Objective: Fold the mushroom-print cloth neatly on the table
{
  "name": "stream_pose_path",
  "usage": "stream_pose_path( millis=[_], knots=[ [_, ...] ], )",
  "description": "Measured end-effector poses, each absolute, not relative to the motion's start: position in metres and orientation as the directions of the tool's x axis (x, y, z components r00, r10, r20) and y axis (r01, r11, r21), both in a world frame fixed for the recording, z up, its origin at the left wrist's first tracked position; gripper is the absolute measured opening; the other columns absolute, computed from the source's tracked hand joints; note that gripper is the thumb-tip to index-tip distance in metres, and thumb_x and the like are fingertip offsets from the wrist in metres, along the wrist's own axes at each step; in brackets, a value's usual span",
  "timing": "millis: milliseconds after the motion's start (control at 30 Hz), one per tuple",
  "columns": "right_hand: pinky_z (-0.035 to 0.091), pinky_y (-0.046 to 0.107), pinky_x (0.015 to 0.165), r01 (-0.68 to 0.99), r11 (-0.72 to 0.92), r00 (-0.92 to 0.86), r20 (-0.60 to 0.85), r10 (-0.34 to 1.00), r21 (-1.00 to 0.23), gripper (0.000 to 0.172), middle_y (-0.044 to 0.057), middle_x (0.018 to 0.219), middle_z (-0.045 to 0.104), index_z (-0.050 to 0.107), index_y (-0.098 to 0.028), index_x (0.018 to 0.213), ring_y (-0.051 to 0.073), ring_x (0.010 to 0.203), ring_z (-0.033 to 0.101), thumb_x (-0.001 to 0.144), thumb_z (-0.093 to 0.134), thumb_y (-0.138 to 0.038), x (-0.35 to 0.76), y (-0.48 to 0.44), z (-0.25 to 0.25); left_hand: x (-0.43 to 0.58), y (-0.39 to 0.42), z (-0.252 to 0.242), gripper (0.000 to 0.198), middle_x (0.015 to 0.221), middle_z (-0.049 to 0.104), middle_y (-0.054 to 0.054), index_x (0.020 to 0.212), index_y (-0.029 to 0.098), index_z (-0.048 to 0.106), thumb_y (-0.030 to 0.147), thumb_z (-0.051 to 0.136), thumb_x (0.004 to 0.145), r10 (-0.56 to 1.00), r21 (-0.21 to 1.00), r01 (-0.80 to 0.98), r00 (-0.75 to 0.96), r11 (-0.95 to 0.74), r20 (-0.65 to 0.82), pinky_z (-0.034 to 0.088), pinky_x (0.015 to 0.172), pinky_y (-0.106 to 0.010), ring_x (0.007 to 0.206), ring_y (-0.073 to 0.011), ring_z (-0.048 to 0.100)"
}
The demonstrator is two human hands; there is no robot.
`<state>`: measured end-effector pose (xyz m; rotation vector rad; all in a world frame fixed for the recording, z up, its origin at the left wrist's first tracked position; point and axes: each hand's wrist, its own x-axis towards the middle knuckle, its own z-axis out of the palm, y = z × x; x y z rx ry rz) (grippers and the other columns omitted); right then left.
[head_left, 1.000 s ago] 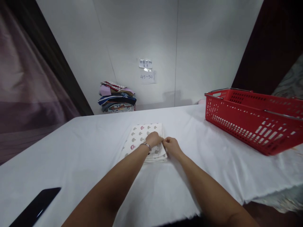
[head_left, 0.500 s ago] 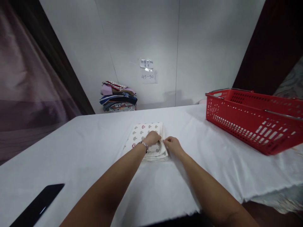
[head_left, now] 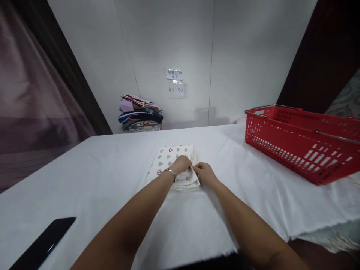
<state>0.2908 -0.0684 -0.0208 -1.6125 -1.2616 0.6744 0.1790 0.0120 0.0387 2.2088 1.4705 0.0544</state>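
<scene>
A folded white cloth [head_left: 165, 159] with grey and red mushroom-like prints lies flat in the middle of the table, in several layers. My left hand [head_left: 181, 164] reaches across its top, fingers closed on the right edge of the layers; a bracelet [head_left: 171, 173] circles that wrist. Just to the right, my right hand [head_left: 204, 172] pinches the same edge between thumb and fingertips. The two hands are close together, with a lifted fold of cloth between them. My fingertips partly hide how many layers are held.
A red plastic basket [head_left: 284, 146] with metal handles stands at the right. Against the back wall sits a stack of folded fabrics [head_left: 140, 114], left of paper labels [head_left: 177, 90]. A black flat device [head_left: 45, 242] lies at the near left on the white tablecloth [head_left: 98, 176].
Very little differs. Both hands stay at the cloth's right edge with the same grip, and the view has shifted slightly.
</scene>
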Motion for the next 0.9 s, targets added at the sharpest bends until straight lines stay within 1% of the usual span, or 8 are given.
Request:
stream_pose_path(
  millis=[67, 167, 333, 467, 667, 733, 900],
  knots=[
    [0.036, 0.021, 0.053, 0.425, -0.037, 0.325, 0.114, 0.939, -0.904, 0.020, 0.000, 0.061, 0.062, 0.061, -0.016, 0.065, 0.012, 0.057, 0.053, 0.071, 0.054, -0.035, 0.290, -0.068, -0.022, 0.179, 0.012, 0.040, 0.016, 0.069, 0.065, -0.007, 0.071, 0.015, 0.065, 0.020, 0.050, 0.072, 0.877, 0.413, 0.860, 0.419, -0.301, -0.234, 0.041, 0.056, -0.023, 0.066, -0.0168, 0.060],
    [0.036, 0.021, 0.053, 0.456, -0.063, 0.341, 0.109, 0.934, -0.888, 0.024, 0.001, 0.063, 0.063, 0.061, -0.017, 0.068, 0.012, 0.059, 0.054, 0.072, 0.055, -0.039, 0.290, -0.070, -0.020, 0.178, 0.012, 0.040, 0.016, 0.068, 0.064, -0.007, 0.070, 0.014, 0.064, 0.019, 0.049, 0.070, 0.875, 0.419, 0.858, 0.419, -0.295, -0.242, 0.038, 0.052, -0.022, 0.061, -0.0151, 0.058],
    [0.036, 0.022, 0.056, 0.534, -0.107, 0.378, 0.123, 0.918, -0.839, 0.024, 0.003, 0.070, 0.066, 0.063, -0.017, 0.073, 0.014, 0.065, 0.056, 0.071, 0.060, -0.042, 0.290, -0.072, -0.014, 0.178, 0.013, 0.038, 0.014, 0.066, 0.063, -0.006, 0.067, 0.014, 0.062, 0.018, 0.049, 0.068, 0.875, 0.425, 0.854, 0.425, -0.302, -0.232, 0.036, 0.049, -0.022, 0.060, -0.0145, 0.057],
    [0.034, 0.022, 0.054, 0.544, -0.103, 0.344, 0.110, 0.933, -0.832, 0.020, 0.002, 0.067, 0.065, 0.062, -0.018, 0.068, 0.013, 0.063, 0.056, 0.071, 0.060, -0.038, 0.290, -0.072, -0.012, 0.178, 0.014, 0.036, 0.012, 0.065, 0.062, -0.006, 0.063, 0.014, 0.060, 0.018, 0.049, 0.067, 0.875, 0.432, 0.848, 0.430, -0.307, -0.224, 0.035, 0.047, -0.021, 0.059, -0.0144, 0.056],
    [0.033, 0.022, 0.053, 0.537, -0.132, 0.361, 0.086, 0.929, -0.833, 0.019, 0.003, 0.067, 0.066, 0.062, -0.018, 0.065, 0.014, 0.063, 0.056, 0.069, 0.059, -0.037, 0.288, -0.072, -0.010, 0.177, 0.014, 0.034, 0.012, 0.064, 0.061, -0.005, 0.061, 0.015, 0.058, 0.018, 0.049, 0.069, 0.877, 0.448, 0.838, 0.435, -0.312, -0.202, 0.035, 0.048, -0.021, 0.062, -0.0142, 0.057],
    [0.033, 0.023, 0.053, 0.504, -0.137, 0.362, 0.064, 0.930, -0.853, 0.017, 0.002, 0.063, 0.064, 0.062, -0.018, 0.062, 0.014, 0.060, 0.055, 0.067, 0.060, -0.034, 0.287, -0.071, -0.010, 0.176, 0.013, 0.033, 0.012, 0.063, 0.060, -0.005, 0.061, 0.015, 0.058, 0.018, 0.049, 0.069, 0.879, 0.452, 0.836, 0.434, -0.311, -0.199, 0.034, 0.048, -0.020, 0.062, -0.0140, 0.057],
    [0.032, 0.021, 0.048, 0.302, -0.102, 0.367, 0.017, 0.930, -0.948, 0.011, -0.002, 0.050, 0.054, 0.055, -0.018, 0.054, 0.011, 0.050, 0.047, 0.061, 0.057, -0.026, 0.288, -0.070, -0.012, 0.175, 0.012, 0.034, 0.014, 0.065, 0.062, -0.005, 0.063, 0.015, 0.059, 0.022, 0.049, 0.070, 0.878, 0.460, 0.837, 0.429, -0.297, -0.213, 0.035, 0.047, -0.020, 0.059, -0.0131, 0.056]
  ],
)
